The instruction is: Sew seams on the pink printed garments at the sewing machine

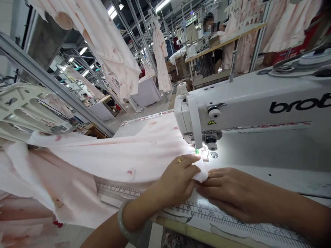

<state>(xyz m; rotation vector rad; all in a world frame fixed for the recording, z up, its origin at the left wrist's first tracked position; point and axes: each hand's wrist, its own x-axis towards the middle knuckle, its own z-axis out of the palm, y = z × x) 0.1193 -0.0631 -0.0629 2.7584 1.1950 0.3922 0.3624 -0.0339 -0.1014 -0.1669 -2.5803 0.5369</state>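
Pale pink printed fabric (pixel 111 155) lies across the sewing table, its right end under the needle area of a white sewing machine (pixel 248 100). My left hand (pixel 178 175), with a ring and a bangle at the wrist, presses on the fabric just in front of the presser foot, fingers bent over its edge. My right hand (pixel 227 189) pinches the near corner of the same fabric, fingertips close to the left ones. The machine's lamp lights the spot, and a small green mark shows there. My fingers partly hide the fabric edge.
A printed ruler strip (pixel 207 212) runs along the table's front edge. At left, a cream plastic hanger (pixel 28 110) stands near a metal rail (pixel 57 82). Pink garments (pixel 108 48) hang overhead. A co-worker (pixel 210 31) sits behind a far table.
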